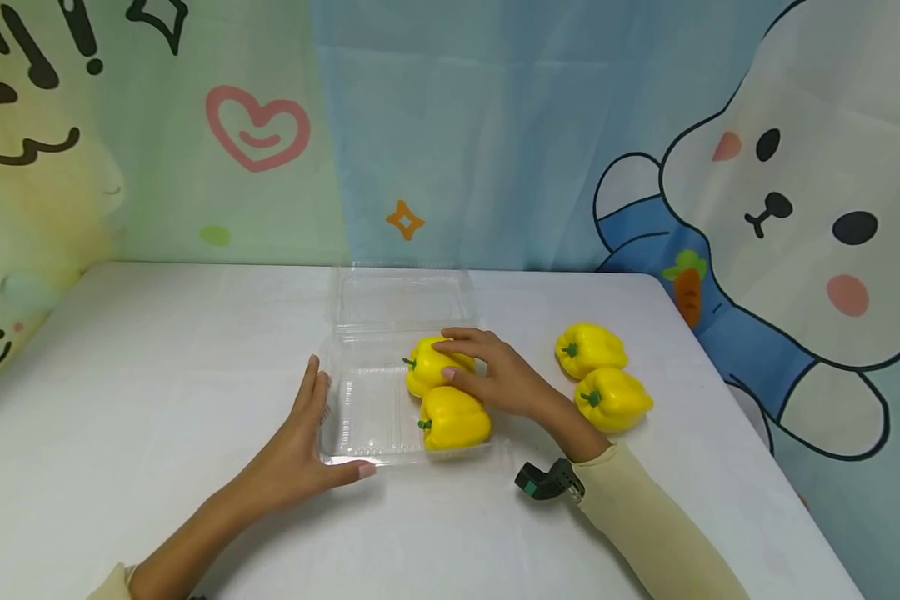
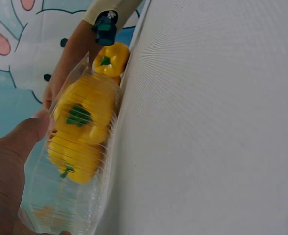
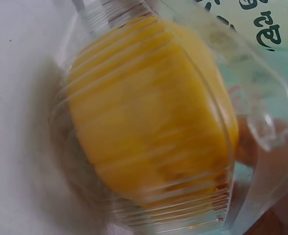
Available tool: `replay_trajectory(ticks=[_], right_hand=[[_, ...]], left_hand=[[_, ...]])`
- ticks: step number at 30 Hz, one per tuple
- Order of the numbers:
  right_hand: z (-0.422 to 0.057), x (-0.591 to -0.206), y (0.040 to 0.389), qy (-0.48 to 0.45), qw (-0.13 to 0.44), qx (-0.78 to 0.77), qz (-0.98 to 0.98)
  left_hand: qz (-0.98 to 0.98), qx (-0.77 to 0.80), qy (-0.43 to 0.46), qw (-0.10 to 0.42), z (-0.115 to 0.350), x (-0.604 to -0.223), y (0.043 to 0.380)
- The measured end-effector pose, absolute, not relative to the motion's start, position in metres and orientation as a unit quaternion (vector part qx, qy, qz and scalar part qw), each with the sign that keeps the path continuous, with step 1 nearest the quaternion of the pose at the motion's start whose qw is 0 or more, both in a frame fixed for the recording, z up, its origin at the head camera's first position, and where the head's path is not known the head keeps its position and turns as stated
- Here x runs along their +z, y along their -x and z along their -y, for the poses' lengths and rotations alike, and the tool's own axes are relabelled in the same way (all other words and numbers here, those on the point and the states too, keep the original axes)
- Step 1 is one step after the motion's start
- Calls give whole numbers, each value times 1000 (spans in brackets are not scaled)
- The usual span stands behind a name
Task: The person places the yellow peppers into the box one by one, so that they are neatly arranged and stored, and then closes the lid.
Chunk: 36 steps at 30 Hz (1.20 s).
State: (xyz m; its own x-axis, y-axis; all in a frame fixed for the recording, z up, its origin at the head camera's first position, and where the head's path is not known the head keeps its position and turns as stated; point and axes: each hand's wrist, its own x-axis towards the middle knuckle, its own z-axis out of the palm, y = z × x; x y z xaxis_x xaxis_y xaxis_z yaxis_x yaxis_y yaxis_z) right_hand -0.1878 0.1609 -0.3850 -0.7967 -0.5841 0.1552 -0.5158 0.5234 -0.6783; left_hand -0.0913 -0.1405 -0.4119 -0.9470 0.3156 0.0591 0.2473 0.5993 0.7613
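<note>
A clear plastic container [image 1: 375, 417] lies with its lid [image 1: 405, 296] folded back on the white table. Two yellow bell peppers sit in its right half. My right hand [image 1: 498, 375] holds the far bell pepper [image 1: 423, 371], thumb at its near side and fingers over its top. Just in front lies the near bell pepper [image 1: 456, 419]. My left hand [image 1: 292, 454] rests along the container's left side with straight fingers, its thumb reaching along the front edge. Through the ribbed wall, the right wrist view shows a bell pepper [image 3: 144, 112] up close.
To the right of the container, two more yellow bell peppers lie side by side, one farther back [image 1: 591, 350] and one nearer [image 1: 615, 400]. The white table [image 1: 157, 358] ends at the back against a printed cloth [image 1: 480, 133]. A dark wrist camera [image 1: 543, 481] juts from the right sleeve.
</note>
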Motion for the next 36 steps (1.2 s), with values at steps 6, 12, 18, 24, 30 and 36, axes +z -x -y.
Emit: replay_trajectory(ticks=[6, 12, 18, 24, 30, 36], right_hand=[[-160, -386, 187, 316, 36, -376, -870], [-160, -384, 186, 317, 35, -382, -868], [-163, -385, 186, 312, 11, -411, -856], [-166, -384, 182, 316, -28, -453, -833], [-175, -376, 175, 311, -59, -448, -836], [-179, -347, 153, 308, -71, -440, -840]], left_hand=[[-892, 422, -161, 36, 140, -411, 91], [-894, 418, -159, 36, 141, -411, 89], [-893, 420, -156, 40, 141, -411, 88], [-896, 413, -156, 40, 140, -410, 88], [-896, 414, -155, 40, 140, -409, 89], [-892, 422, -155, 38, 139, -410, 90]])
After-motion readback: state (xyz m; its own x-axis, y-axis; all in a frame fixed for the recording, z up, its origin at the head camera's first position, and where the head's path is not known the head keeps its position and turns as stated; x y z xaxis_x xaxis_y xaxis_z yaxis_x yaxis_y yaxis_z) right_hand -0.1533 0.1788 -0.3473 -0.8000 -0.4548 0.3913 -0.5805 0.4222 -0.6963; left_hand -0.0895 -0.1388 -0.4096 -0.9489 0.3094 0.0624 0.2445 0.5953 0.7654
